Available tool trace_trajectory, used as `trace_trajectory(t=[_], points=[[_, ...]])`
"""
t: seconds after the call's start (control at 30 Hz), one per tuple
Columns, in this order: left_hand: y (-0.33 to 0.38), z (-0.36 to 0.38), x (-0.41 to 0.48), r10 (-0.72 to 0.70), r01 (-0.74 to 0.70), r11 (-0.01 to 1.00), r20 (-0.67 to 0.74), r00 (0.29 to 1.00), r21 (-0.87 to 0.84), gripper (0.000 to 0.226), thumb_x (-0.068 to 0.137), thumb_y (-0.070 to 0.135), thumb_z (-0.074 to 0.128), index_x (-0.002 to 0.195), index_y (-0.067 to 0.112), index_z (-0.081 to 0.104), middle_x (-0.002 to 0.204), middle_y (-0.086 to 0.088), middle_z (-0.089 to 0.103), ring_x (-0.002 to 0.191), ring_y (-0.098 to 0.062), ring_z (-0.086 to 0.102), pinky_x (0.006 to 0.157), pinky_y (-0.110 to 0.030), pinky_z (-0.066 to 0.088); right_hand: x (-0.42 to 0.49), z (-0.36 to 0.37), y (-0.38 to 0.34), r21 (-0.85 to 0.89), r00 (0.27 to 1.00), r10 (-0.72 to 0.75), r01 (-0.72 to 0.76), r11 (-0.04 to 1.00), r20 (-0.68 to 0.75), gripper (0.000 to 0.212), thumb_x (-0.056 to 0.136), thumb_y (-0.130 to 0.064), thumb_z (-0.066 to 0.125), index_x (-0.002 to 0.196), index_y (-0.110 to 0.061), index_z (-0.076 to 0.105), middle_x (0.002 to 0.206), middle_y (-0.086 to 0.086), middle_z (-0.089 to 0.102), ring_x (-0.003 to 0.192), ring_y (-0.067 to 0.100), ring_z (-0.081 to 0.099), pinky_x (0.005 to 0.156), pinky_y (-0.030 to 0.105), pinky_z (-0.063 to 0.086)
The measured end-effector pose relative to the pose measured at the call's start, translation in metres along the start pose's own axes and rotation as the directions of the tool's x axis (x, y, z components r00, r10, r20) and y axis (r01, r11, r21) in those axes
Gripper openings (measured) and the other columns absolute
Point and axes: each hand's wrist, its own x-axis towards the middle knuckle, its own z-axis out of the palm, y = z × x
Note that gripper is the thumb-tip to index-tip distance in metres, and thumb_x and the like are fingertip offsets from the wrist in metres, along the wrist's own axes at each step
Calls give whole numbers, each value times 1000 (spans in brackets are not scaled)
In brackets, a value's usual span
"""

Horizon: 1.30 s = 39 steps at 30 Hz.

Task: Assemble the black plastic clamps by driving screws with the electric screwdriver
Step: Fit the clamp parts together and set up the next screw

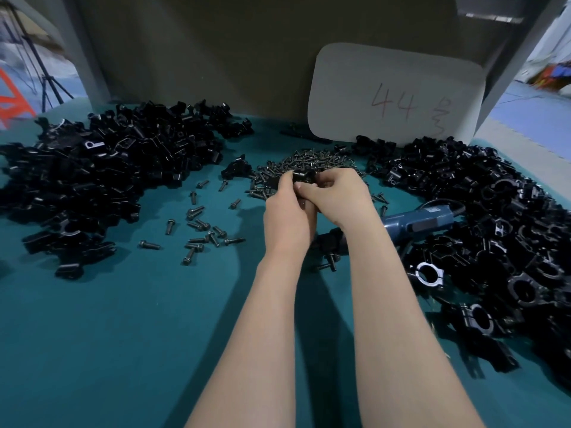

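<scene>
Both left hand [287, 211] and right hand [338, 193] grip what looks like a black clamp [301, 176]; electric screwdriver [417, 219] at four o'clock.

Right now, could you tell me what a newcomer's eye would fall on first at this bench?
First, the left heap and right heap of black clamp parts flanking the teal table. At centre, the left hand and right hand grip one clamp piece above the screw pile. The blue electric screwdriver lies just right of them; a white card marked 44 stands behind.
</scene>
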Motion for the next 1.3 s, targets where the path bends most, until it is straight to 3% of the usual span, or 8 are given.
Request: trace_trajectory(t=[0.17, 0.43, 0.57, 0.7, 0.87, 1.03, 1.2, 1.3], points=[[0, 2, -1, 4, -5, 999, -12, 1000, -43, 42, 88, 13, 55, 130, 17, 52, 97, -2, 66, 74, -11, 57, 61, -25, 42, 1, -5, 4, -39, 1000, 7, -8, 999, -31, 26, 82, -35, 71, 65, -21, 58, 66, -5, 60, 61, 5, 52, 52, 18, 41], [-3, 1, 2, 27, -31, 997, -49, 998, -74, 22, 90, 16, 58, 111, 21, 59, 85, 6, 62, 63, -1, 53, 45, -9, 36, 1, -4, 3, 13, 1000, -18, 18, 1000, 2, 27, 83, -38, 71, 86, -11, 70, 79, 2, 67, 74, 15, 62, 67, 29, 52], [-4, -2, 4, -44, 23, 981, -101, 994, -194, 16, 92, 32, 62, 100, 18, 60, 87, 2, 68, 76, -12, 61, 61, -14, 41, 0, -9, 0, 98, 991, -77, 88, 991, -109, 17, 95, -14, 54, 103, -18, 69, 98, 4, 70, 71, 6, 65, 77, 30, 57], [-5, -4, 6, -120, 84, 959, -119, 986, -272, 15, 91, 29, 63, 94, 15, 61, 92, -7, 71, 86, -21, 67, 73, -30, 51, -1, -12, -3, 161, 988, -101, 119, 980, -116, 26, 93, -1, 51, 104, -24, 53, 91, 1, 68, 75, 9, 66, 82, 34, 56], [-5, -3, 5, -115, 90, 979, -135, 984, -183, 11, 89, 34, 63, 86, 23, 62, 85, 0, 71, 80, -17, 66, 59, -25, 41, -1, -10, -6, 18, 985, -126, 129, 991, -121, 16, 89, -12, 62, 82, -25, 58, 87, -2, 68, 85, 14, 66, 80, 30, 55], [-5, -2, 4, -73, 59, 992, -129, 989, -109, 17, 85, 37, 64, 76, 24, 59, 74, 4, 68, 69, -17, 63, 56, -26, 43, 1, -6, -4, -67, 982, -141, 133, 989, -127, 13, 89, -13, 62, 82, -24, 63, 72, -15, 54, 65, 0, 51, 47, 3, 37], [-5, 3, 3, -18, 19, 1000, -145, 989, 3, 29, 85, 43, 62, 94, 16, 63, 66, 13, 50, 62, -12, 50, 57, -28, 42, 2, -5, -2, -123, 983, -143, 129, 984, -115, 13, 89, -13, 63, 82, -24, 64, 73, -17, 50, 65, -2, 47, 51, 4, 35], [-5, 2, 4, 20, -7, 996, -143, 990, 92, 38, 84, 46, 59, 91, 8, 61, 70, -4, 58, 64, -29, 50, 51, -32, 40, 3, -5, -2, -77, 978, -153, 143, 987, -141, 10, 87, -15, 67, 82, -22, 61, 75, -14, 54, 69, 2, 51, 56, 7, 36]])
